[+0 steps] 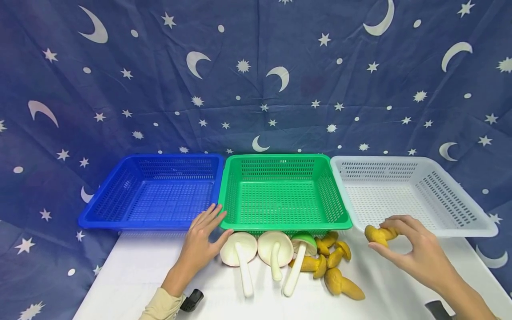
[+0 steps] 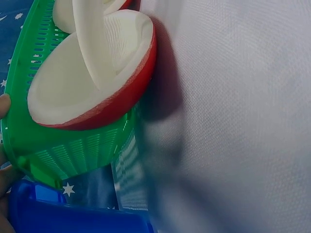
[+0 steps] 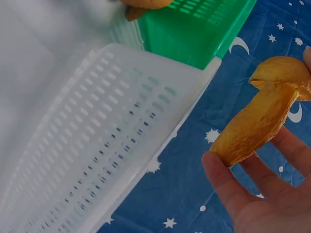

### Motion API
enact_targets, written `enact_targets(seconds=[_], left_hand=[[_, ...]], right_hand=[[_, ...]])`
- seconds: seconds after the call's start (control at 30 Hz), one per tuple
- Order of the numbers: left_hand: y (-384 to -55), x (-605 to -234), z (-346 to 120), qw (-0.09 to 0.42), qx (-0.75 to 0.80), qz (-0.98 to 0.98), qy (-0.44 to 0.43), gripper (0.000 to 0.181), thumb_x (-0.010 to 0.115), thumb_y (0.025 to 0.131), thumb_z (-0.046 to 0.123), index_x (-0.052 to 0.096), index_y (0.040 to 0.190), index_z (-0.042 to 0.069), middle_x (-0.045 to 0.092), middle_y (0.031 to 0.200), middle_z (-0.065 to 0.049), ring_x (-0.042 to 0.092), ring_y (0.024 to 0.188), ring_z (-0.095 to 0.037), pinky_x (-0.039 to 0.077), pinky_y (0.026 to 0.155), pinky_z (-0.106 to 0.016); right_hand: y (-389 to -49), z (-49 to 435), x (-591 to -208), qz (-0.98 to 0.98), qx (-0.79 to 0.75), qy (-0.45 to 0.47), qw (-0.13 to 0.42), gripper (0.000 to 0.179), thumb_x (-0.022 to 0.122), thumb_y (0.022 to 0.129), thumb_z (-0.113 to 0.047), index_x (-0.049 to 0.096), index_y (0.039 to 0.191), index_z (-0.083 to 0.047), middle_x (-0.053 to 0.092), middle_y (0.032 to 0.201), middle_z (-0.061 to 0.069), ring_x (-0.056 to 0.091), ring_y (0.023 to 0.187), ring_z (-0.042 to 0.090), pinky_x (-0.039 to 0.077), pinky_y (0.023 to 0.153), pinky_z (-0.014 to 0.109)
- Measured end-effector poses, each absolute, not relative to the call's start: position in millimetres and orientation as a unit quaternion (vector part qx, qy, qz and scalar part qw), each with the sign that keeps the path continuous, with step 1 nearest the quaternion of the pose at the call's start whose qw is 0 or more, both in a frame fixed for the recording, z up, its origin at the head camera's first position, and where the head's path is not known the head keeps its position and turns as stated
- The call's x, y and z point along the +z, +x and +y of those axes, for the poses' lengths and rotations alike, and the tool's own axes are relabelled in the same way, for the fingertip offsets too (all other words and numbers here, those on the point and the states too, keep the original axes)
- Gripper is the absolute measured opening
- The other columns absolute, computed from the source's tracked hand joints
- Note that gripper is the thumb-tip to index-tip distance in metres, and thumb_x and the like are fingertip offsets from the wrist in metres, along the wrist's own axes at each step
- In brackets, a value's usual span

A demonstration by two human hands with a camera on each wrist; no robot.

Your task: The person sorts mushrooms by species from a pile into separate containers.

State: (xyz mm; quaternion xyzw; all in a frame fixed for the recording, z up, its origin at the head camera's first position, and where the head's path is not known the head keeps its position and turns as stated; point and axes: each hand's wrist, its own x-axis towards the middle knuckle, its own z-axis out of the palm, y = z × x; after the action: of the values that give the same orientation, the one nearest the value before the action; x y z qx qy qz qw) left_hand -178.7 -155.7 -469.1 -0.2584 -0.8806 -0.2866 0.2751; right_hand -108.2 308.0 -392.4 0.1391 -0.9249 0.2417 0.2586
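My right hand [image 1: 420, 251] pinches a yellow-brown mushroom [image 1: 380, 234] between thumb and fingers, at the front left rim of the white basket [image 1: 468, 232]. Up close in the right wrist view, this mushroom [image 3: 262, 116] shows a rounded cap and a thick stem. My left hand [image 1: 200, 242] has its fingers spread by the corner where the blue basket [image 1: 152, 225] and green basket [image 1: 286, 226] meet, holding nothing. Nearest to it lies a mushroom with a white underside and stem [image 1: 238, 251]; the left wrist view shows its red cap [image 2: 131, 92].
Another white-stemmed mushroom [image 1: 276, 251] and a green-capped one [image 1: 298, 264] lie before the green basket. Beside them are several yellow-brown mushrooms [image 1: 340, 284] on the white tabletop [image 1: 152, 253]. A blue star-and-moon cloth [image 1: 240, 111] hangs behind the baskets.
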Motion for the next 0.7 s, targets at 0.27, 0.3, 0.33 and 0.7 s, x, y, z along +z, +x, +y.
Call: enact_targets(seconds=[0.27, 0.3, 0.33, 0.7], left_hand=[[-177, -467, -155, 0.274, -0.288, -0.881, -0.256, 0.053, 0.076, 0.079, 0.026, 0.062, 0.124, 0.0, 0.054, 0.134, -0.015, 0.043, 0.129, -0.034, 0.026, 0.11, -0.049], [-177, -467, -155, 0.274, -0.288, -0.882, -0.255, 0.053, 0.076, 0.079, 0.026, 0.062, 0.124, 0.001, 0.054, 0.134, -0.015, 0.043, 0.129, -0.034, 0.026, 0.11, -0.049], [-177, -467, -155, 0.274, -0.288, -0.881, -0.255, 0.053, 0.076, 0.079, 0.026, 0.062, 0.123, 0.0, 0.054, 0.134, -0.015, 0.043, 0.129, -0.034, 0.026, 0.11, -0.049], [-177, -468, -154, 0.276, -0.288, -0.881, -0.255, 0.052, 0.075, 0.08, 0.026, 0.061, 0.124, 0.001, 0.054, 0.134, -0.014, 0.043, 0.129, -0.033, 0.025, 0.111, -0.047]], right_hand=[[-126, 315, -388, -0.923, 0.235, 0.146, 0.269, 0.042, 0.091, 0.056, -0.025, 0.067, 0.089, -0.016, 0.059, 0.097, -0.007, 0.046, 0.085, -0.002, 0.038, 0.071, 0.019], [-128, 316, -388, -0.922, 0.236, 0.147, 0.269, 0.041, 0.091, 0.056, -0.024, 0.067, 0.089, -0.016, 0.059, 0.096, -0.007, 0.046, 0.085, -0.002, 0.038, 0.071, 0.02], [-130, 317, -389, -0.922, 0.235, 0.147, 0.27, 0.041, 0.091, 0.056, -0.024, 0.067, 0.089, -0.016, 0.059, 0.096, -0.007, 0.046, 0.084, -0.002, 0.038, 0.071, 0.02], [-148, 324, -392, -0.935, 0.225, 0.126, 0.243, 0.042, 0.089, 0.059, -0.031, 0.068, 0.09, -0.013, 0.062, 0.093, 0.003, 0.049, 0.081, 0.015, 0.036, 0.064, 0.026]])
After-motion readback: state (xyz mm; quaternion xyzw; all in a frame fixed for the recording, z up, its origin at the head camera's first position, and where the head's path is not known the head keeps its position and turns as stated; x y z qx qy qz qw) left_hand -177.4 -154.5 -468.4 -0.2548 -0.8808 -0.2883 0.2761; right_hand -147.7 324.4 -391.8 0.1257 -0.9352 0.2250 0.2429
